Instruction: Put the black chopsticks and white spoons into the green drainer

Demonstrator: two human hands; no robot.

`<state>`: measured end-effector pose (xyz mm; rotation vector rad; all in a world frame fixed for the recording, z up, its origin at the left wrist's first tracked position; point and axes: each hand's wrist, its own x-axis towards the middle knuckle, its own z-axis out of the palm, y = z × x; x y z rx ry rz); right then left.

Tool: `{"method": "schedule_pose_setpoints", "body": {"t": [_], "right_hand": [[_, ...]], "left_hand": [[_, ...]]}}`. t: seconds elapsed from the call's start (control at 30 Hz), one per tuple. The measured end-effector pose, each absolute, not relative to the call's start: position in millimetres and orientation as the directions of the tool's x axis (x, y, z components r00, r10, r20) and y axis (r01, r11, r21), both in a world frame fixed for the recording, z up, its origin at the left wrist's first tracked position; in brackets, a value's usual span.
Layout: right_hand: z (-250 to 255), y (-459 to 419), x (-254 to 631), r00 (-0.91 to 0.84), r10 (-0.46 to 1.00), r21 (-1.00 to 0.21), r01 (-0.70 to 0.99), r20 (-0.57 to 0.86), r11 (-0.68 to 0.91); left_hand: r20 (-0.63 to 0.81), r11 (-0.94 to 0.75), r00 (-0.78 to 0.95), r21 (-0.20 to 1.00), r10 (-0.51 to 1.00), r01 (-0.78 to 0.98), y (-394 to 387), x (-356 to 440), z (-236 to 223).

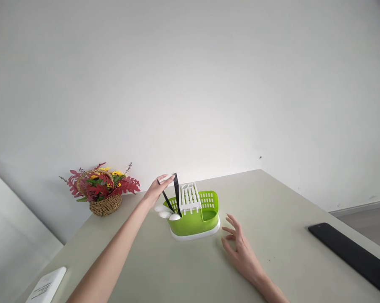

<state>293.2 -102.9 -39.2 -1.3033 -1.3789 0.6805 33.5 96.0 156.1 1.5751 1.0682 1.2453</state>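
Observation:
A green and white cutlery caddy (190,229) stands on the table in front of me. A bundle of black chopsticks (176,193) rises from its left part, and a single black chopstick (167,200) leans left across my hand. Several white spoons (165,214) stick out at the caddy's left end. With fingers stretched out, my left hand (156,191) touches or nearly touches the tops of the chopsticks; I see no firm grip. My right hand (238,244) hovers or rests at the caddy's right side, fingers apart and holding nothing. A white slotted rack (190,204) sits across the caddy's middle.
A wicker basket (106,206) of artificial flowers stands at the back left. A white flat object (47,286) with print lies at the near left. Along the right edge is a long black object (347,252). The wall (190,84) borders the table's far edge.

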Motion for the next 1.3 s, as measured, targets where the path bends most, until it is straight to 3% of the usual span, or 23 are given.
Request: {"method": "schedule_pose_setpoints", "body": {"t": [0.1, 0.2, 0.6, 0.77, 0.9, 0.97, 1.07, 1.17, 1.3], "right_hand": [[-36.2, -103.7, 292.4, 0.162, 0.943, -0.913, 0.343, 0.290, 0.221], [-34.8, -105.3, 291.7, 0.166, 0.940, -0.911, 0.343, 0.300, 0.230], [-36.5, -104.0, 292.8, 0.164, 0.942, -0.917, 0.328, 0.291, 0.227], [-34.2, -104.7, 294.3, 0.182, 0.948, -0.931, 0.307, 0.260, 0.197], [-34.9, -103.9, 296.3, 0.183, 0.957, -0.941, 0.294, 0.226, 0.166], [-34.8, -103.9, 296.9, 0.181, 0.959, -0.942, 0.296, 0.218, 0.158], [-33.3, -104.8, 297.1, 0.178, 0.960, -0.938, 0.312, 0.214, 0.151], [-32.4, -105.5, 297.3, 0.173, 0.962, -0.935, 0.324, 0.212, 0.147], [-34.0, -104.7, 297.9, 0.184, 0.963, -0.933, 0.336, 0.198, 0.128]], "left_hand": [[0.010, -0.115, 0.338, 0.950, 0.941, 0.291, 105.2, 56.9, 158.7], [-0.113, -0.056, 0.379, 0.912, 0.919, 0.406, 111.8, 68.4, 154.8], [-0.129, -0.131, 0.489, 0.876, 0.863, 0.464, 115.3, 66.5, 161.2], [-0.059, -0.090, 0.590, 0.971, 0.806, 0.220, 116.2, 49.8, 180.5], [0.006, 0.044, 0.539, 0.996, 0.842, -0.079, 125.4, 22.9, 197.2], [0.056, 0.062, 0.370, 0.952, 0.927, -0.301, 132.5, 4.0, 203.8], [0.092, -0.082, -0.010, 0.825, 0.996, -0.559, 142.7, -31.7, 209.7], [0.029, -0.098, -0.124, 0.794, 0.992, -0.600, 148.3, -72.0, 207.5], [-0.175, 0.132, -0.015, 0.797, 0.985, -0.589, 146.3, -117.0, 187.5]]}}
